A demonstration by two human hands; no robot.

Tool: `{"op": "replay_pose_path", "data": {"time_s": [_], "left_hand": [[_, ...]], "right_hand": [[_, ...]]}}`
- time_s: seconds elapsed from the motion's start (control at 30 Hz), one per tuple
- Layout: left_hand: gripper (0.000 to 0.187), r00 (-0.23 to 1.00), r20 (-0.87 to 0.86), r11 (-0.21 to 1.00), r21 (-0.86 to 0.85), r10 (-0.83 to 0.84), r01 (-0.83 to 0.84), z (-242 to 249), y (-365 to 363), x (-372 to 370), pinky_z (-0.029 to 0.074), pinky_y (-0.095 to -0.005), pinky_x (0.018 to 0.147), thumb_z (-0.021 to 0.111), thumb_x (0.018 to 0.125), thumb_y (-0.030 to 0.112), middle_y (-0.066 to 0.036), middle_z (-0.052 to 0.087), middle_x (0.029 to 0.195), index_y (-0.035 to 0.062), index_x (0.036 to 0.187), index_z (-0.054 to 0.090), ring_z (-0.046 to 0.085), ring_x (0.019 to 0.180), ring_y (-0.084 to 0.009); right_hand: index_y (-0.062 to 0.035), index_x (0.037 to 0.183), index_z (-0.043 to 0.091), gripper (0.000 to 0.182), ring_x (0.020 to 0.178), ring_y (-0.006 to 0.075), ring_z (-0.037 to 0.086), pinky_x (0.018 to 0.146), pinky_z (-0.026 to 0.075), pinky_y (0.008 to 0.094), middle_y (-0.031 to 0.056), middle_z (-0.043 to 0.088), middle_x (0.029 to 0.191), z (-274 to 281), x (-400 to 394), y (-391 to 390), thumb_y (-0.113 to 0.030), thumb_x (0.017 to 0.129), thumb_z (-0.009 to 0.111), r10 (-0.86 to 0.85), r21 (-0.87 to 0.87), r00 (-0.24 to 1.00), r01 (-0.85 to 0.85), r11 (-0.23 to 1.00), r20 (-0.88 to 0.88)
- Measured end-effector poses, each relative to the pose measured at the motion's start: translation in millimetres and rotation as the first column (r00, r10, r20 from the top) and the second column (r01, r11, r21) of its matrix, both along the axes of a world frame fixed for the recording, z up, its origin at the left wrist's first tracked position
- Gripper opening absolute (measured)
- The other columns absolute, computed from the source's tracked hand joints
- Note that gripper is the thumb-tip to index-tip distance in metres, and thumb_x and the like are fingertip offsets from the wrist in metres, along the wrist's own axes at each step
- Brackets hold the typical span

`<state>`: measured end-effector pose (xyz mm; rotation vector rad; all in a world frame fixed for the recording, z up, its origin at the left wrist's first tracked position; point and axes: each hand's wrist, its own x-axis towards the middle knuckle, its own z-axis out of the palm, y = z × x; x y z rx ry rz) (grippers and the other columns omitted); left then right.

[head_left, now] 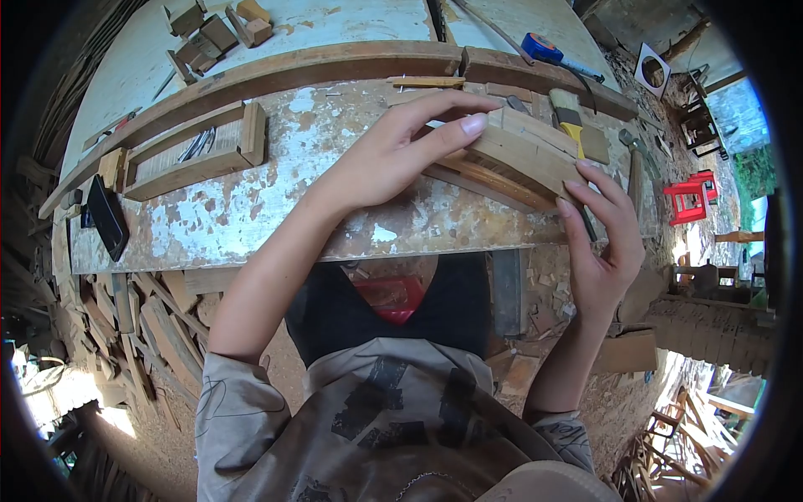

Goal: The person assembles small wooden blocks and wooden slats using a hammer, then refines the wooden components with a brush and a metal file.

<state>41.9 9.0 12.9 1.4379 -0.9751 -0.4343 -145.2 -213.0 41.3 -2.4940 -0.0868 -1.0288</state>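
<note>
A small piece of joined wooden strips [531, 159] is tilted above the right part of the workbench. My left hand [418, 138] grips its left end, thumb on the near top edge and fingers reaching over the far side. At its right end, my right hand [604, 230] holds the corner between thumb and fingertips. The underside and the far side are partly hidden. Just behind it lie a paintbrush [566, 113] with a yellow handle and a flat wooden block [595, 145]. A hammer [633, 159] rests to the right of it.
On the left of the paint-flecked workbench [284, 201] are a wooden tray [180, 167] with nails and a black phone-like slab [107, 217]. Long wooden rails [335, 63] cross behind. A blue tape measure [542, 48] and wood blocks [213, 38] lie farther back. A red stool [691, 198] stands right.
</note>
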Motion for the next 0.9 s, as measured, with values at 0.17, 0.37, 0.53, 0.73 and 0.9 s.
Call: {"op": "replay_pose_path", "data": {"time_s": [0.17,0.37,0.53,0.73,0.9], "left_hand": [[0.052,0.998,0.063,1.0,-0.01,0.003,-0.002,-5.0,-2.0,3.9,0.041,-0.0386,0.121,0.052,0.115,0.042,-0.014,0.067,0.149,0.0056,0.15,0.065,0.059,0.141,-0.0249],[0.052,0.994,0.105,1.0,-0.025,0.016,-0.014,-14.1,-3.7,8.4,0.041,-0.0384,0.122,0.049,0.116,0.042,-0.014,0.067,0.151,0.0065,0.151,0.066,0.059,0.143,-0.0247],[0.052,0.995,0.099,1.0,-0.024,0.017,-0.015,-16.1,-4.5,8.7,0.041,-0.0384,0.122,0.05,0.117,0.043,-0.013,0.067,0.151,0.0074,0.151,0.066,0.059,0.143,-0.0247],[0.051,0.996,0.081,1.0,-0.01,0.028,-0.027,-13.5,-3.2,5.9,0.042,-0.0376,0.121,0.052,0.116,0.043,-0.012,0.067,0.151,0.0088,0.152,0.066,0.059,0.141,-0.0238],[0.052,1.0,0.022,1.0,0.001,0.001,-0.001,-8.8,-1.6,1.6,0.044,-0.0374,0.119,0.056,0.115,0.043,-0.011,0.064,0.153,0.0092,0.153,0.064,0.059,0.14,-0.0236]], "right_hand": [[-0.0036,0.115,0.081,0.031,0.119,0.0285,0.074,0.105,0.055,0.0395,0.0138,0.079,0.127,4.0,-4.7,-3.2,0.002,0.085,0.087,0.003,-0.004,1.0,-0.003,1.0,-0.021],[-0.0032,0.117,0.082,0.031,0.119,0.0275,0.074,0.108,0.055,0.0399,0.0137,0.079,0.126,4.5,-5.6,-3.9,0.003,0.087,0.086,-0.015,0.007,0.999,0.015,1.0,-0.031],[-0.0041,0.118,0.082,0.031,0.12,0.0275,0.074,0.107,0.055,0.0399,0.0133,0.079,0.127,8.0,0.1,0.5,0.002,0.088,0.085,-0.012,0.012,0.998,0.013,1.0,-0.06],[-0.0057,0.12,0.083,0.032,0.121,0.0275,0.073,0.107,0.055,0.0397,0.0133,0.078,0.128,4.8,1.6,-1.0,0.001,0.088,0.085,-0.005,0.007,0.998,0.005,1.0,-0.057],[-0.0062,0.12,0.083,0.035,0.122,0.0287,0.073,0.107,0.054,0.04,0.0144,0.077,0.131,4.1,2.6,0.3,0.001,0.086,0.086,-0.01,0.034,0.999,0.011,0.999,-0.054]]}}
